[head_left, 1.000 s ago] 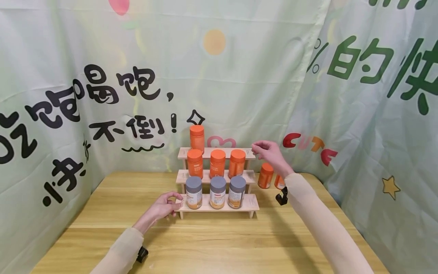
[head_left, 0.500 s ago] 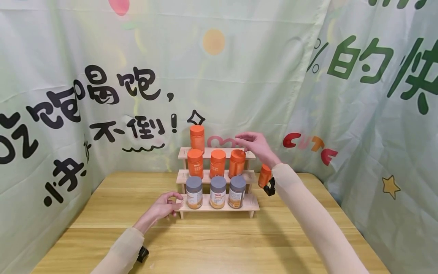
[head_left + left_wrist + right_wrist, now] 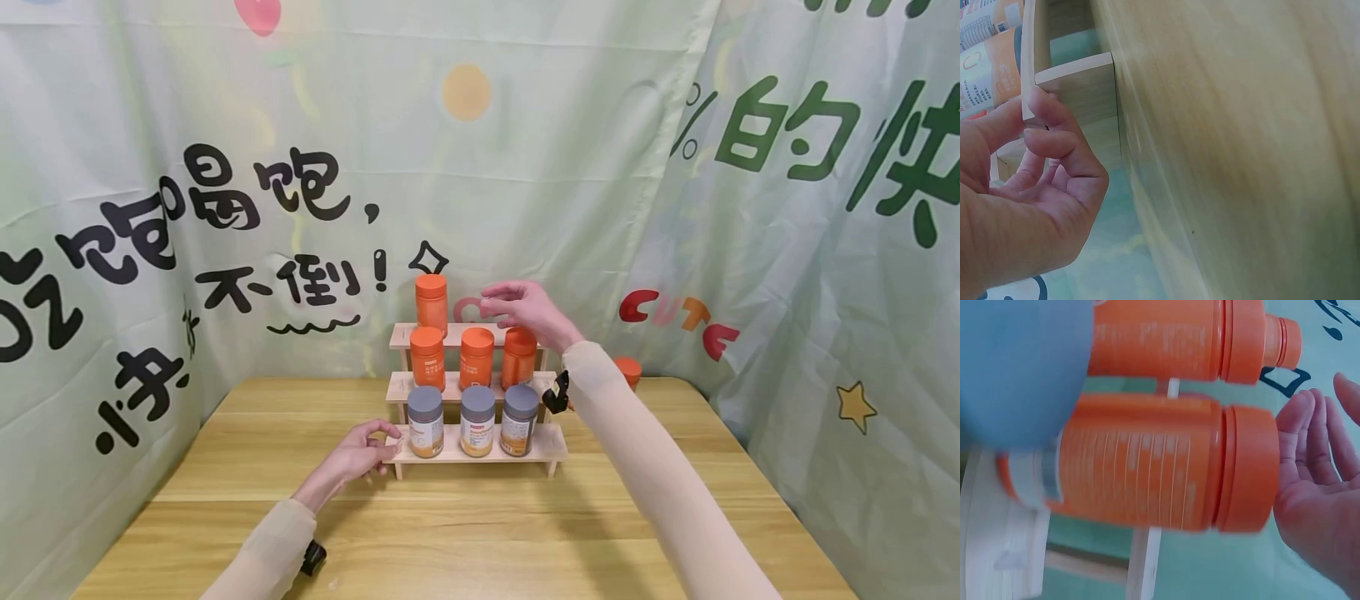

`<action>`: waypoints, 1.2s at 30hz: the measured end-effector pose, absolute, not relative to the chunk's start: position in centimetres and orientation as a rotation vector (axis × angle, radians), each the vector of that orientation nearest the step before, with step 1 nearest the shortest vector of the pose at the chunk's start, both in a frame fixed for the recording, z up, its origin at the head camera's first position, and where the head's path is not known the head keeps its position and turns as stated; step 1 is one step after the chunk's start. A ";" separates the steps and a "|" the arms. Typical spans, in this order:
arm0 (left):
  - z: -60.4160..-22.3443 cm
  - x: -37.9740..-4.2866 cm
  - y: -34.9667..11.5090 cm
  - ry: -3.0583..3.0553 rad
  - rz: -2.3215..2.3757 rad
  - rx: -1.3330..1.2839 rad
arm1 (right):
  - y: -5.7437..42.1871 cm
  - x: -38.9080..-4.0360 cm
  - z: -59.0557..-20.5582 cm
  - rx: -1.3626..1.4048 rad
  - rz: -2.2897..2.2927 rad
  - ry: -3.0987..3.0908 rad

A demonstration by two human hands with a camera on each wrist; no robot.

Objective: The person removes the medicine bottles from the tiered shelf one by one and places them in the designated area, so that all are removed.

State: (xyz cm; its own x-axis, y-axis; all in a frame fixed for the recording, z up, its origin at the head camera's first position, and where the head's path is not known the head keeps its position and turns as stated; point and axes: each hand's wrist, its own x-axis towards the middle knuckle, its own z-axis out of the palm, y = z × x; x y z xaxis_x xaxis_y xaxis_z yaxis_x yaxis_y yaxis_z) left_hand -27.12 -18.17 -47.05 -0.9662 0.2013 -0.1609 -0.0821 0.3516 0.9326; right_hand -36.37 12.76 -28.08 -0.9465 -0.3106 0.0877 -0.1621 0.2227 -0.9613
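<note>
I see left hand (image 3: 357, 453) pinching three-tier wooden rack (image 3: 452, 448) at its 3 o'clock; right hand (image 3: 529, 312) empty, fingers loosely parted, top-tier orange jar (image 3: 432, 305) at its 9 o'clock.

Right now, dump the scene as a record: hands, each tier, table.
left hand: pinches left end of rack, bottom tier
right hand: holds nothing; near right side of upper tiers, contact unclear
top tier: one orange bottle, left end; part hidden by right hand
middle tier: three orange bottles, upright
bottom tier: three grey-lidded jars, upright
table: orange-capped bottle partly behind right sleeve; full count hidden
</note>
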 end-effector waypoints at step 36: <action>-47.2 -27.3 -18.3 2.367 1.650 0.100 | 4.4 -39.5 -28.6 -0.423 -1.917 2.300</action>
